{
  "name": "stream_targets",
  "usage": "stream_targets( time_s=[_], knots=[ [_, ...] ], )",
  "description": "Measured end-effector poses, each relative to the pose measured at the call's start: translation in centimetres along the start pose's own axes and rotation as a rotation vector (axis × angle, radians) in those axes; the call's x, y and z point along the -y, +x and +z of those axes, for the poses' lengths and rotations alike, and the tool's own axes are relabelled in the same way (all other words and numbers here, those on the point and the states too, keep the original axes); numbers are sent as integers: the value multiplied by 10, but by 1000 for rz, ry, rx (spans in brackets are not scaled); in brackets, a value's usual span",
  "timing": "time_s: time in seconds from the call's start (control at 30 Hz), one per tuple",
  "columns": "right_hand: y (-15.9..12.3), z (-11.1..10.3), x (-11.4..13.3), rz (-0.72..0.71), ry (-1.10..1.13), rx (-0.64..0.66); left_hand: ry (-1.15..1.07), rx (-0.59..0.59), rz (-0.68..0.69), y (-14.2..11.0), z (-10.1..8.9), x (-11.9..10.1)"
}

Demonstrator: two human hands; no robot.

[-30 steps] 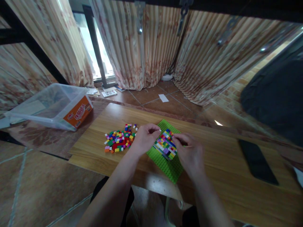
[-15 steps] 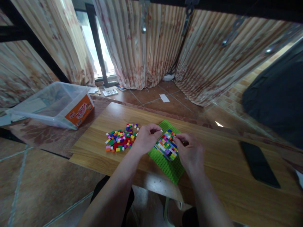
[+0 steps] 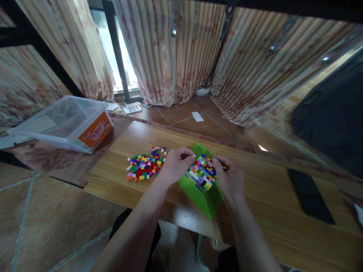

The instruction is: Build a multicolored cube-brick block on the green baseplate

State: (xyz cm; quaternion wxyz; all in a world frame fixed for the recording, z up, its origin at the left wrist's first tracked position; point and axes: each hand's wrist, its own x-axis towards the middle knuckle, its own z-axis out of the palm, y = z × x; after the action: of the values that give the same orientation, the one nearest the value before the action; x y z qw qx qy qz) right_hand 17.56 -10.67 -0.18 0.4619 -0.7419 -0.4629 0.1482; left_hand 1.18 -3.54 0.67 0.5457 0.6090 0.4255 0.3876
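Observation:
A green baseplate (image 3: 204,201) lies on the wooden table (image 3: 266,196), with a patch of many-coloured small bricks (image 3: 202,172) built on it. My left hand (image 3: 176,164) rests at the patch's left edge, fingers curled in a pinch on a small white brick. My right hand (image 3: 230,180) is at the patch's right edge, fingers bent against the bricks and the plate. A heap of loose coloured bricks (image 3: 144,166) lies just left of my left hand.
A black phone (image 3: 309,195) lies flat on the table at the right. A clear plastic box (image 3: 65,122) with an orange label sits on a lower surface to the left. Curtains hang behind; tiled floor lies below.
My right hand has slid right, from over the patch's top corner to its right edge. The left hand has hardly moved.

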Motion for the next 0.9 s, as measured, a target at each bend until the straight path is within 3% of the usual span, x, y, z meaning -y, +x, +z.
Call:
stream_targets(
  time_s=[0.33,0.7,0.9],
  knots=[
    [0,13,-7,130,206,57,35,9,42,0,-1,4],
    [-1,12,-6,152,265,71,-38,48,45,-3,1,-2],
    [-4,8,-3,72,213,-65,-62,70,67,-3,1,-2]
  ],
)
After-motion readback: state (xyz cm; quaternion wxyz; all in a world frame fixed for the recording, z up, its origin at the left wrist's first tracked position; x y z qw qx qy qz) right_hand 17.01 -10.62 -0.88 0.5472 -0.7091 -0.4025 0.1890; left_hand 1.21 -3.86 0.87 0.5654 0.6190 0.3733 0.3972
